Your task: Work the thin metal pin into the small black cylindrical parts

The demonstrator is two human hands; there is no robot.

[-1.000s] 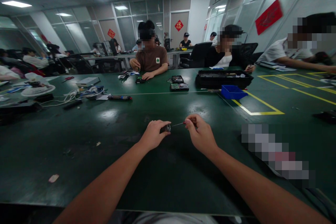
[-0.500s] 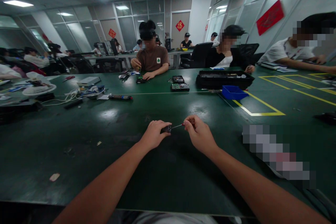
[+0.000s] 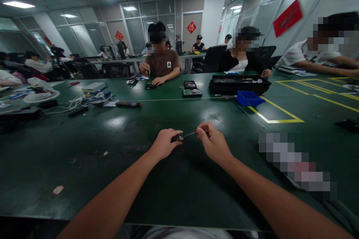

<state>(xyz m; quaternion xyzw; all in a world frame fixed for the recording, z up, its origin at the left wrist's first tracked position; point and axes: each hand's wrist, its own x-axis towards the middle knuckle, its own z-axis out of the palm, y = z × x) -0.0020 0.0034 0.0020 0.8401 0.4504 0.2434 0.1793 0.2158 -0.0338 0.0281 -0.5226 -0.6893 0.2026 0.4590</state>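
Note:
My left hand [image 3: 165,144] is closed round a small dark cylindrical part [image 3: 178,137], whose end faces right. Between thumb and fingers of my right hand [image 3: 212,141] is the handle of a screwdriver [image 3: 192,133], with red showing near the front of the grip. Its thin metal shaft points left, and the tip is at the end face of the dark part. Whether the tip sits inside it or only touches it is too small to tell. Both hands are above the green table [image 3: 134,186].
A blue bin [image 3: 249,99] and a long black tray [image 3: 238,86] stand at the back right. Hard drives [image 3: 192,93] lie mid-table. Cables [image 3: 75,102] and a white fan grille [image 3: 42,96] clutter the left. A blurred-out item [image 3: 293,164] lies right. A co-worker [image 3: 161,58] sits opposite.
Hardly anything differs. My left hand keeps the dark part in place, and my right hand keeps the screwdriver at its end; the view has shifted very slightly.

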